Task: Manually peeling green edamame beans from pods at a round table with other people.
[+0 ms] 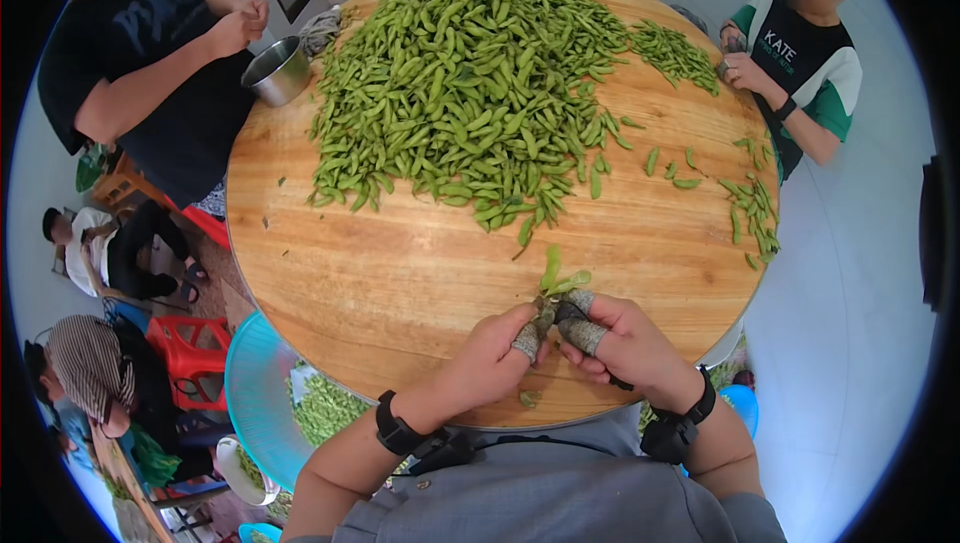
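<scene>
Green bean pods, apparently edamame (555, 273), stick up between my fingertips near the table's front edge. My left hand (506, 351) has wrapped fingertips closed around the pods' lower ends. Against it, my right hand (626, 340), also with wrapped fingers, grips a dark, slim tool (571, 314) whose handle end shows below the palm; its exact kind is unclear. A loose green piece (529, 398) lies by the table edge below my hands. Beyond them a large heap of pods (465, 92) covers the far part of the round wooden table (360, 273).
A metal pot (279, 74) stands at the table's left edge beside a person in black. Another person works at the right, near scattered pods (754, 213). Below the left edge are a turquoise basket (255, 393) holding shelled beans (326, 404) and a red stool (191, 351).
</scene>
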A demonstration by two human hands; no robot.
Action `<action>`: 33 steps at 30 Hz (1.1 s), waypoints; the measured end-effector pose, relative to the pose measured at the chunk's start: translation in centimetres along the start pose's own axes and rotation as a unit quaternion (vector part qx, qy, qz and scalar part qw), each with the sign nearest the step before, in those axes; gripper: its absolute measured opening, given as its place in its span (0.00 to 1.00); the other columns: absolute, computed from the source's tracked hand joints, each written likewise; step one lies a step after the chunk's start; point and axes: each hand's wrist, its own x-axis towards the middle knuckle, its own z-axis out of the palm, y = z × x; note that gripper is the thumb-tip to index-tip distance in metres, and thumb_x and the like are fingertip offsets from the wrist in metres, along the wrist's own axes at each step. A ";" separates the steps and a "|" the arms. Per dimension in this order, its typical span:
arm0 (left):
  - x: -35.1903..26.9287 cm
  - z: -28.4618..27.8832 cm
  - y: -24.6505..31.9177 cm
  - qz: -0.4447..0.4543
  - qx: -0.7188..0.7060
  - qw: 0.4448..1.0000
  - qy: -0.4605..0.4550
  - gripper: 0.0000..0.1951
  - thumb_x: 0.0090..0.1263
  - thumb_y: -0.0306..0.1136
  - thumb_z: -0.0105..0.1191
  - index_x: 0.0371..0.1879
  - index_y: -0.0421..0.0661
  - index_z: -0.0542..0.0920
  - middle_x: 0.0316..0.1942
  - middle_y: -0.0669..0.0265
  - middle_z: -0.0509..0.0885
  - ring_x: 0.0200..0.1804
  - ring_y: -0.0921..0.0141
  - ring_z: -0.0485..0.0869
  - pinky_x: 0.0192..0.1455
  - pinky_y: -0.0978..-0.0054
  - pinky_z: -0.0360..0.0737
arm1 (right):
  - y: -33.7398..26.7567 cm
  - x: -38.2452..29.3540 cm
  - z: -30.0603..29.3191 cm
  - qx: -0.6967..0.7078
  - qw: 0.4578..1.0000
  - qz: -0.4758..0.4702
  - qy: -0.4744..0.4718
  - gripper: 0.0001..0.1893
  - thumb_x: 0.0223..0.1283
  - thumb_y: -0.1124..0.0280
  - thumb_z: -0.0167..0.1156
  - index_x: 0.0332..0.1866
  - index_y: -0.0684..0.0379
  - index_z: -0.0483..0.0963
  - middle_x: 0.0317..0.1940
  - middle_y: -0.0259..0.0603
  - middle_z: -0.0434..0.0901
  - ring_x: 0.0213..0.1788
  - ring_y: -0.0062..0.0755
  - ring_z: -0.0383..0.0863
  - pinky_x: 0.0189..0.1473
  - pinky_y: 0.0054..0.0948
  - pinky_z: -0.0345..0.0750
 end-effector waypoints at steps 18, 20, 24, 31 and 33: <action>-1.0 -3.3 -0.7 -0.170 -0.371 0.899 0.159 0.13 0.65 0.23 0.36 0.45 0.41 0.73 0.27 0.67 0.74 0.22 0.77 0.68 0.20 0.82 0.61 | -1.6 10.0 -0.1 -0.605 0.710 -0.277 0.231 0.10 0.47 0.72 0.60 0.31 0.66 0.70 0.27 0.57 0.76 0.32 0.56 0.77 0.34 0.45 0.74; -0.9 -3.3 -0.7 -0.169 -0.341 0.912 0.153 0.13 0.66 0.24 0.38 0.45 0.41 0.74 0.27 0.69 0.74 0.22 0.78 0.68 0.20 0.83 0.61 | -0.8 10.4 -0.5 -0.600 0.711 -0.262 0.255 0.10 0.47 0.72 0.60 0.32 0.67 0.70 0.27 0.57 0.76 0.32 0.56 0.77 0.35 0.45 0.74; -0.1 -2.9 -1.0 -0.147 -0.249 0.947 0.142 0.12 0.67 0.26 0.40 0.44 0.43 0.77 0.26 0.73 0.73 0.22 0.81 0.66 0.21 0.85 0.61 | -0.3 8.6 -0.9 -0.572 0.750 -0.237 0.233 0.11 0.47 0.72 0.59 0.33 0.67 0.70 0.27 0.57 0.76 0.33 0.56 0.77 0.35 0.45 0.73; 1.1 -1.7 -0.9 -0.090 -0.168 0.971 0.146 0.11 0.67 0.25 0.41 0.42 0.43 0.79 0.24 0.76 0.71 0.23 0.83 0.65 0.23 0.87 0.63 | -1.0 9.4 -0.3 -0.574 0.731 -0.266 0.254 0.11 0.48 0.71 0.59 0.35 0.66 0.70 0.27 0.55 0.76 0.32 0.55 0.77 0.34 0.44 0.74; 0.8 -1.8 -1.0 -0.111 -0.176 0.967 0.149 0.11 0.68 0.26 0.42 0.43 0.43 0.79 0.24 0.76 0.71 0.23 0.83 0.66 0.23 0.87 0.63 | -0.1 11.1 -0.7 -0.610 0.682 -0.303 0.268 0.12 0.48 0.71 0.60 0.36 0.66 0.70 0.27 0.55 0.76 0.32 0.54 0.77 0.33 0.43 0.74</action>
